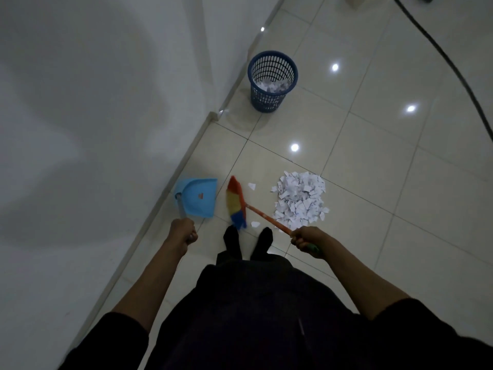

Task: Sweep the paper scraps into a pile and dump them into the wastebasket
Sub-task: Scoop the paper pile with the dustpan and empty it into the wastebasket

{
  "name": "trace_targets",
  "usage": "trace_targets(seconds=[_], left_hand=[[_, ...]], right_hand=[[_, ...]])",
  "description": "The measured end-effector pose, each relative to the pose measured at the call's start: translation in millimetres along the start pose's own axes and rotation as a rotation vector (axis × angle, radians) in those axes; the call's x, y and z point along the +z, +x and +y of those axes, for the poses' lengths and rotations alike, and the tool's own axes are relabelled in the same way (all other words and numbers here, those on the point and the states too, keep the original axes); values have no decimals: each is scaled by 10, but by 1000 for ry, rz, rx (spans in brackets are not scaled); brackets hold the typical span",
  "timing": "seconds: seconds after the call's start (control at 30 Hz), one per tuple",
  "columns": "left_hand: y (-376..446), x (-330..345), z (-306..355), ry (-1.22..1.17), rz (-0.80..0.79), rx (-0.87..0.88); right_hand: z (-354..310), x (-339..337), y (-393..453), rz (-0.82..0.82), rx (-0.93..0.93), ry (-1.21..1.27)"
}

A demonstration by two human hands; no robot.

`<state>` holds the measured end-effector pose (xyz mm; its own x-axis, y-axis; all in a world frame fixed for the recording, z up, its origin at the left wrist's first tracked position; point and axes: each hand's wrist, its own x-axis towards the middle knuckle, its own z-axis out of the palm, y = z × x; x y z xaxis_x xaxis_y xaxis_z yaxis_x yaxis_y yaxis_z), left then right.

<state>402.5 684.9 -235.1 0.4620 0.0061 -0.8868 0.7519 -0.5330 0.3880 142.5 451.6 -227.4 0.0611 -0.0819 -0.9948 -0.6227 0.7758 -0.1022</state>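
Note:
A pile of white paper scraps [300,200] lies on the tiled floor to my right front. Two loose scraps [251,186] lie beside a multicoloured broom head [235,202], which rests on the floor just ahead of my feet. My right hand [306,239] grips the broom's orange handle [268,218]. My left hand [184,233] grips the handle of a light blue dustpan [197,196] that stands near the wall. A dark blue mesh wastebasket [272,81] stands farther ahead by the wall, with paper scraps inside.
A white wall [93,129] and its skirting run along the left. My black-socked feet [248,241] stand just behind the broom. A dark cable [453,68] crosses the floor at the upper right. Glossy tiles stretch to the right.

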Motion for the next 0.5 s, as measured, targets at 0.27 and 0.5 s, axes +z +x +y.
trace_targets(seconds=[0.27, 0.5], left_hand=[[-55, 197, -58, -7, -67, -22], [-127, 490, 27, 11, -146, -31]], right_hand=[[28, -209, -11, 278, -125, -263], [132, -312, -121, 380, -207, -322]])
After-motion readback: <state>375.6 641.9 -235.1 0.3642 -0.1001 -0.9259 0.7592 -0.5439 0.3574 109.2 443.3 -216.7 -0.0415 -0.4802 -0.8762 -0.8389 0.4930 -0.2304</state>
